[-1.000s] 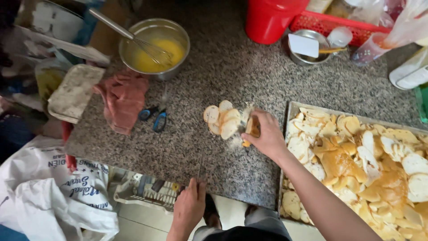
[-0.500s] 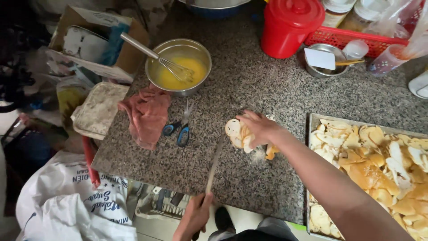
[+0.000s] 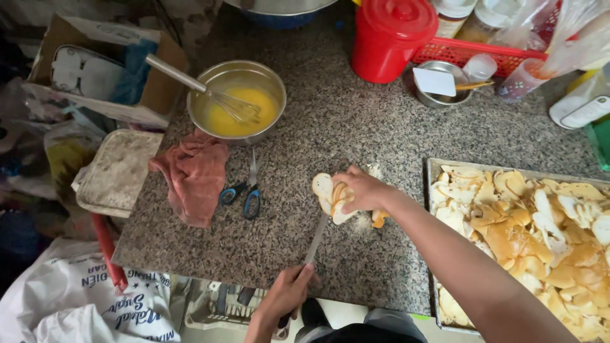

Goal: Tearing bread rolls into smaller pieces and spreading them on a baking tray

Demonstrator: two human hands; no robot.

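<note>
I have my right hand (image 3: 361, 189) cupped over a small stack of bread slices (image 3: 332, 195) on the speckled stone counter (image 3: 356, 121), fingers curled down around the far side of the pile and pressing it in place. My left hand (image 3: 287, 295) is wrapped shut on the handle of a knife (image 3: 316, 239), whose blade runs up from that fist until its tip meets the near edge of the stack, just under my right palm.

I judge the slices light, dry and brittle at the crust, soft in the crumb. They look ready to crumble or slide off each other if squeezed hard, and crumbs already lie beside the pile. The sensible hold is the 1 I have: a loose cage from above, fingertips tucked back from the blade, pressure straight down rather than sideways. The knife looks thin and stiff; its grip belongs well back on the handle, as now.

Out beyond my right wrist sits a metal tray (image 3: 431, 190) heaped with torn and sliced bread. Past the fingertips of that hand, toward the far side of the counter, lie blue-handled scissors (image 3: 244, 194), a crumpled pink cloth (image 3: 194, 178) just beside them, and a steel bowl (image 3: 236, 100) of beaten egg with a whisk (image 3: 210, 92) leaning in it. A red lidded jug (image 3: 389, 39) stands well apart, further still.
</note>
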